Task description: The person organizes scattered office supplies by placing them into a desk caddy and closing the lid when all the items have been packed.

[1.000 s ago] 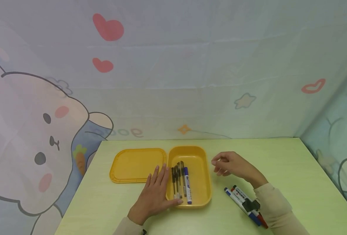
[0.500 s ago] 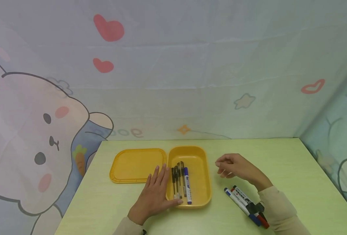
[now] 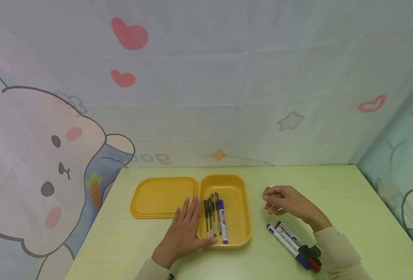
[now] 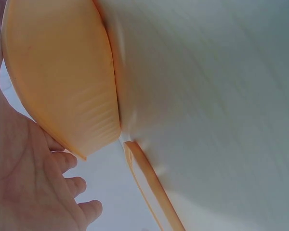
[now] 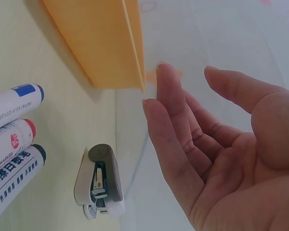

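Observation:
My left hand [image 3: 181, 238] rests on the left rim of a yellow plastic box [image 3: 237, 219], fingers straight and thumb over the near edge. In the left wrist view its palm [image 4: 29, 178] lies along the box's outer wall. Several black-capped pens [image 3: 210, 214] and one purple-capped marker [image 3: 223, 223] lie inside the box. My right hand [image 3: 292, 202] hovers to the right of the box with loosely bent fingers and nothing in them. Near it, in the right wrist view, a stapler [image 5: 116, 175] stands on the table; the hand mostly hides it in the head view.
A flat yellow lid [image 3: 166, 197] lies left of the box. Blue, red and black whiteboard markers lie together beside my right wrist, the blue one [image 3: 284, 242] outermost. A printed cloth [image 3: 206, 97] hangs behind the pale table [image 3: 353, 206].
My right hand has drifted right and slightly nearer, away from the box. A bit of the stapler now shows past its fingers in the head view. The left hand stays put.

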Tool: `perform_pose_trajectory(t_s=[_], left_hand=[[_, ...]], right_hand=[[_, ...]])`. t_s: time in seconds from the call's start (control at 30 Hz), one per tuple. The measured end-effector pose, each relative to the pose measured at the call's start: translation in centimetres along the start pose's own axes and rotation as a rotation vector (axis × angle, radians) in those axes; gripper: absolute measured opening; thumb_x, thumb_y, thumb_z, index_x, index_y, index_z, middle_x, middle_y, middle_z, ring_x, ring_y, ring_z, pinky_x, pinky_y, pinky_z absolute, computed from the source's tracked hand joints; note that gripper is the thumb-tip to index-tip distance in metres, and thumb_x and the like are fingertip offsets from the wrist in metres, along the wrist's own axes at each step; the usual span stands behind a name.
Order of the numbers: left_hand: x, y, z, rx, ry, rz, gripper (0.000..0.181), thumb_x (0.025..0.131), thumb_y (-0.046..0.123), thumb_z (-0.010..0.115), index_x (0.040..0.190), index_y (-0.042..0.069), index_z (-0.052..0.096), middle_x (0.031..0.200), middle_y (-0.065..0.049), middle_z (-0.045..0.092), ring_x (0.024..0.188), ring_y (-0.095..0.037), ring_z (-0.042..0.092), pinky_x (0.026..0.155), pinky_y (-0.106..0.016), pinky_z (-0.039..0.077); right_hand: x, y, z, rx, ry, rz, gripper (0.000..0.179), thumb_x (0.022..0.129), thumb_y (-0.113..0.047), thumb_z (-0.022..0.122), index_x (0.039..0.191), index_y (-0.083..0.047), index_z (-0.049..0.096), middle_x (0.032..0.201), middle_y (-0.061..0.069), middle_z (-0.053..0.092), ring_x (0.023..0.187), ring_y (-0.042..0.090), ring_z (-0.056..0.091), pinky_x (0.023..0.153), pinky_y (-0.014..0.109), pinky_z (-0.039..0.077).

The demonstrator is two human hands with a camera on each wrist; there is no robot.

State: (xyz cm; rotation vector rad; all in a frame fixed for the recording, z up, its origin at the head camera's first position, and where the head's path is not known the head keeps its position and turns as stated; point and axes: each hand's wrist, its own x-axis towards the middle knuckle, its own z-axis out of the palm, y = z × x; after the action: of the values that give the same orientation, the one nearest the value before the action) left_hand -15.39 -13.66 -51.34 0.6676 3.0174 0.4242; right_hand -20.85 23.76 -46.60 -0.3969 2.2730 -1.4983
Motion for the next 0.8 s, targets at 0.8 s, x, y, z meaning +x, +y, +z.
perform_pose_trajectory(t_s=[0.8], left_hand=[[-0.1,0.1,-0.2,-0.002,0.002,-0.001,0.116,0.086,0.078,0.055,0.164,0.012,0.001,0.171,-0.008,0.001,0.157,-0.032,-0.003,0.123,-0.061,0.013]], right_hand=[[-2.5,1.9,-0.9,0.06,0.039,0.075,0.047,0.103,-0.034,0.061,0.131,0.004,0.058,0.106,0.02,0.071,0.092,0.032,0.071,0.081,0.038,0.06]])
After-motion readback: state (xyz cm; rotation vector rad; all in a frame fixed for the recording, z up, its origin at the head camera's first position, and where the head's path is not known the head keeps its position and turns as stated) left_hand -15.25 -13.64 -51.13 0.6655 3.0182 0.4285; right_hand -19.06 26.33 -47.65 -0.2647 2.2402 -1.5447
